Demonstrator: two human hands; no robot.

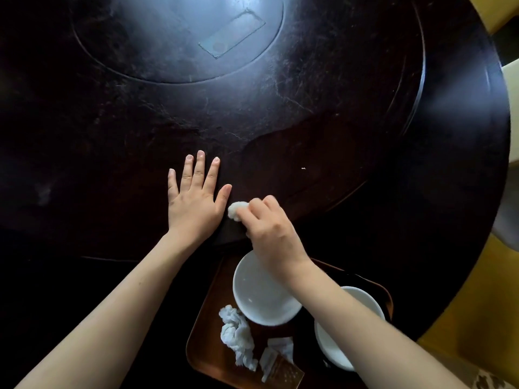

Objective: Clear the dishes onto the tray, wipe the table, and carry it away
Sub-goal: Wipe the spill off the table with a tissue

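My left hand [193, 196] lies flat on the dark round table [112, 130], fingers spread, holding nothing. Just to its right, my right hand [271, 223] is closed on a small white wad of tissue [236, 210] pressed against the tabletop. At the near edge sits a brown wooden tray [205, 341]. It carries a white bowl [261, 296], a second white bowl [334, 349] partly hidden under my right forearm, a crumpled white cloth [237, 338] and torn paper wrappers [276, 355].
A white crumb [303, 168] lies on the table right of my hands. The raised turntable disc [309, 130] covers most of the table, with a rectangular patch [231, 33] near its centre. Yellow chair seats [460, 327] stand at the right.
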